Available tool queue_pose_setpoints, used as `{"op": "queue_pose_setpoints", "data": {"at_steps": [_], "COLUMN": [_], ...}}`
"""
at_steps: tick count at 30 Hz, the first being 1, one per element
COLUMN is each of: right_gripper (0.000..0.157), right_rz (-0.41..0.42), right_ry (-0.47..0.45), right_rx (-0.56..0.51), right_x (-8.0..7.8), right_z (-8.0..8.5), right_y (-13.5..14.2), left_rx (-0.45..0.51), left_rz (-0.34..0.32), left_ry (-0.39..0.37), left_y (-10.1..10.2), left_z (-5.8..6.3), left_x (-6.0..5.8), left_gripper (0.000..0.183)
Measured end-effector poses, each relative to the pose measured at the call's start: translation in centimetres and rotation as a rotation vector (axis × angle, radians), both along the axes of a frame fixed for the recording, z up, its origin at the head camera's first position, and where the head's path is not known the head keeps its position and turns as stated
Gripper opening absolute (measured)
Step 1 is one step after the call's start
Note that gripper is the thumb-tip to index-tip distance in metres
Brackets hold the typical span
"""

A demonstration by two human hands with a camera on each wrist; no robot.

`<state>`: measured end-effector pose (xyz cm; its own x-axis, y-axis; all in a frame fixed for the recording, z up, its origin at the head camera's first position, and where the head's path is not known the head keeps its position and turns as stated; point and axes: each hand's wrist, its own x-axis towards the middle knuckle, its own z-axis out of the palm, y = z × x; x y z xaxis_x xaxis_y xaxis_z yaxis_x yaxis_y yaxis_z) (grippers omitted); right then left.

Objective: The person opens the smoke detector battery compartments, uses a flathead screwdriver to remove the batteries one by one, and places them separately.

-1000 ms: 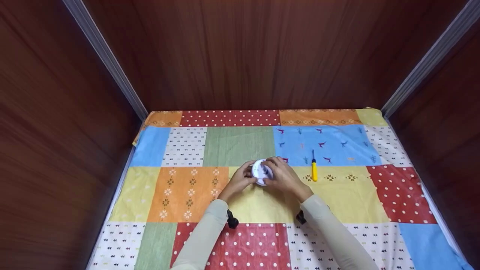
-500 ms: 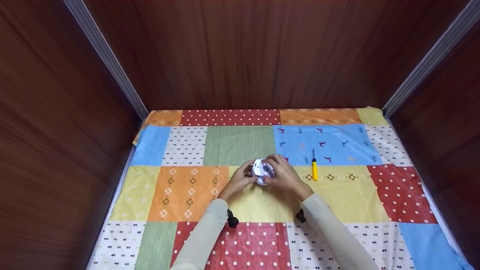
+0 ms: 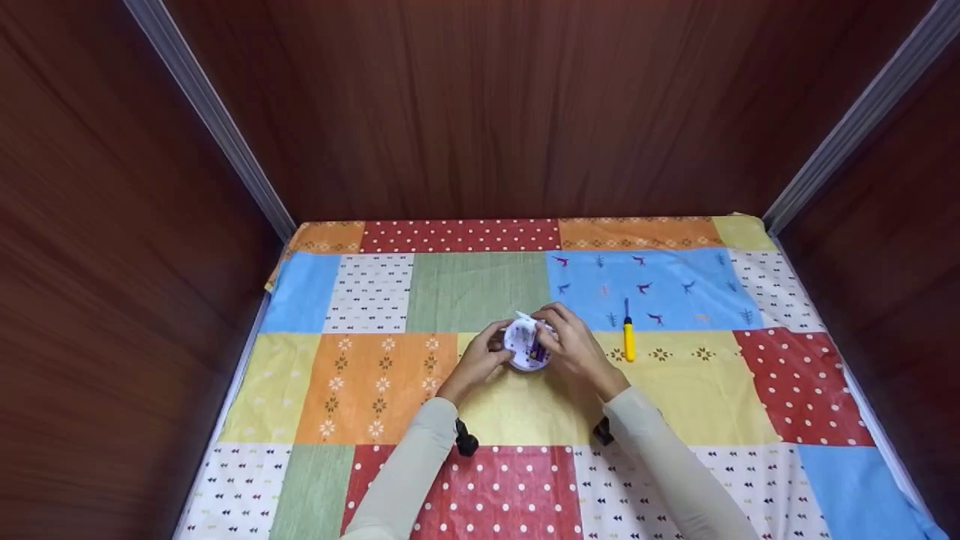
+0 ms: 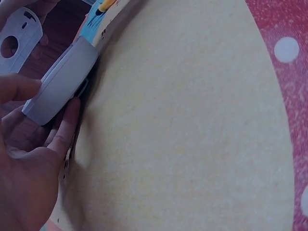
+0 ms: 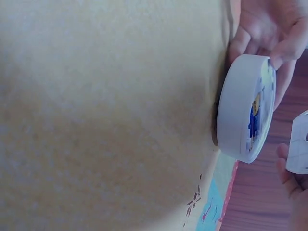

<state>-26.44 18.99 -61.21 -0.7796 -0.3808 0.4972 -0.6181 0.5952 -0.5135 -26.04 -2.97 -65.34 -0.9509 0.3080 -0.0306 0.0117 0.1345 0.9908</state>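
My left hand (image 3: pixel 478 363) grips a round white plastic casing (image 3: pixel 517 339) by its side, thumb at the rim, fingers behind and below. The casing's top is uncovered. Inside it, the right wrist view shows a blue and yellow part (image 5: pixel 255 113). Raised off the casing, a thin white cover plate (image 4: pixel 23 36) with a round hole is pinched in my right hand (image 3: pixel 574 346). In the right wrist view, the plate (image 5: pixel 298 149) stands apart from the casing, tilted, with my right fingers (image 5: pixel 285 174) at its edge.
To the right lies a screwdriver (image 3: pixel 629 343) with a yellow handle, its shaft pointing away. A patchwork-patterned cloth (image 3: pixel 390 390) covers the table. Brown wood-grain panels (image 3: pixel 480 112) enclose the back and both sides. Black wrist cameras (image 3: pixel 466 441) sit under the sleeves.
My right hand has lifted the cover plate off the casing and tipped it up and away, exposing the inside. My left hand keeps its hold. The screwdriver has not moved.
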Motion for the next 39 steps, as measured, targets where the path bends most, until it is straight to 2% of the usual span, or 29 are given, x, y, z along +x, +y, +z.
{"op": "queue_pose_setpoints", "data": {"at_steps": [4, 9, 21, 29, 39], "right_gripper": [0.016, 0.017, 0.025, 0.021, 0.018], "right_rz": [-0.03, -0.068, -0.159, -0.18, -0.242], "right_ry": [0.019, -0.016, -0.215, -0.163, -0.139], "right_rx": [-0.023, -0.041, -0.115, -0.187, -0.238], "right_x": [-0.2, -0.3, -0.4, -1.1, -1.6], "right_z": [0.1, 0.2, 1.3, 1.8, 2.5], "right_y": [0.2, 0.5, 1.4, 3.0, 4.6], "left_rx": [-0.028, -0.072, -0.108, -0.129, -0.095], "left_rz": [0.026, 0.054, 0.101, 0.128, 0.14], "left_ry": [0.009, 0.026, 0.035, 0.033, 0.007], "left_y": [0.1, 0.3, 0.4, 0.2, 0.2], "left_z": [0.1, 0.2, 0.3, 0.7, 1.1], "left_x": [-0.1, -0.1, -0.2, -0.4, -0.3], "left_gripper": [0.057, 0.052, 0.043, 0.04, 0.035]}}
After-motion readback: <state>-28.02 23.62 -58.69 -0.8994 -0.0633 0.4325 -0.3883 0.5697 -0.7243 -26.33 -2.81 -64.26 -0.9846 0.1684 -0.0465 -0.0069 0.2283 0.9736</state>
